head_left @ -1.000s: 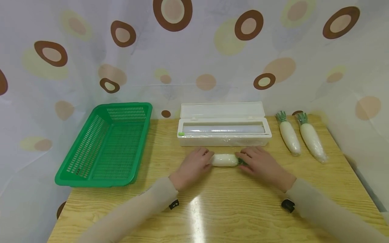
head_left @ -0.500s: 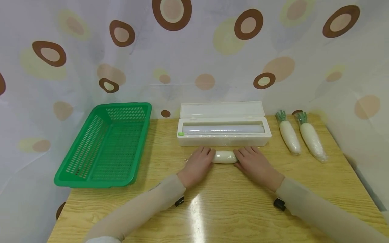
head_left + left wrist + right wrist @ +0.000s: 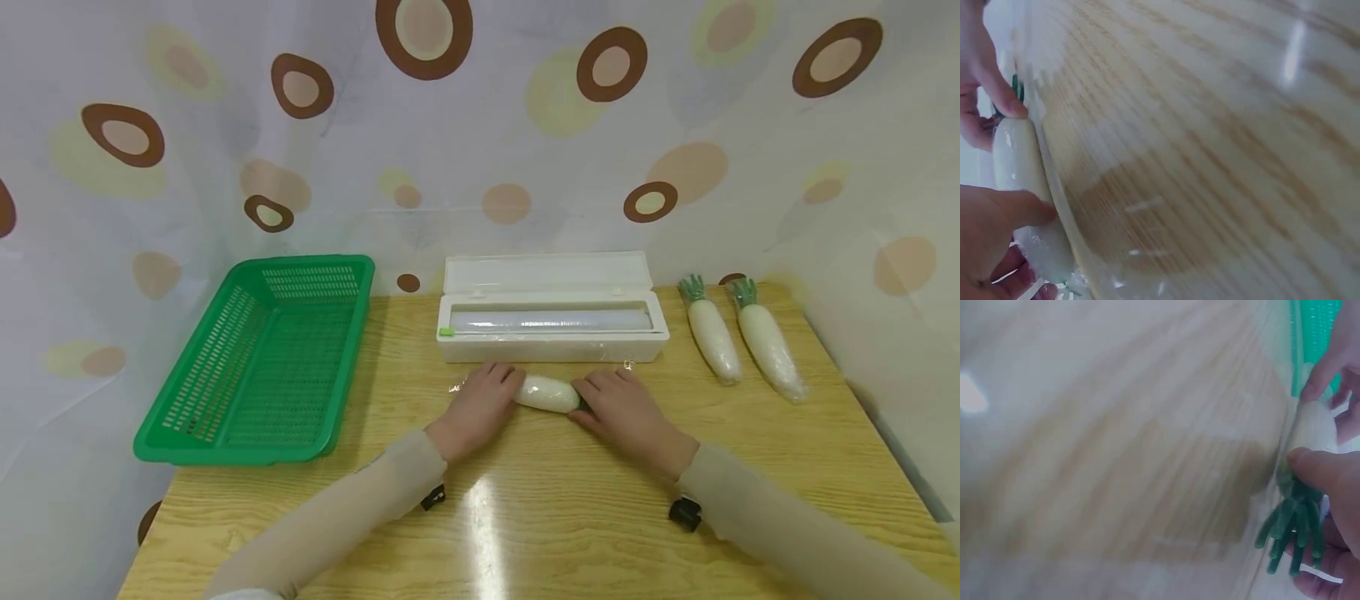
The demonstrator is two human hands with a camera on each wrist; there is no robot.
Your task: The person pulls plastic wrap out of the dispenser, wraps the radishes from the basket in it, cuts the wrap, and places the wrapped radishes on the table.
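Observation:
A white radish (image 3: 548, 393) with green leaf stubs (image 3: 1297, 525) lies crosswise in front of the wrap box, covered in clear plastic film. My left hand (image 3: 483, 408) grips its leafless end, with the thumb across the near side in the left wrist view. At the leafy end, my right hand (image 3: 622, 417) holds the radish between thumb and fingers. Loose film shows beside the left hand. Behind both hands stands an open white box (image 3: 553, 348) with a roll of cling film (image 3: 551, 320) inside.
A green plastic basket (image 3: 348, 367) stands on the left of the wooden table (image 3: 570, 525). On the right lie two other white radishes, one nearer the box (image 3: 714, 340) and one farther right (image 3: 771, 350), both in shiny film. A patterned curtain (image 3: 450, 150) hangs behind.
Both hands first moved the radish slightly toward the box, and the right hand came inward. Since then the radish has tilted, its leafy end nearer me, and shifted slightly left.

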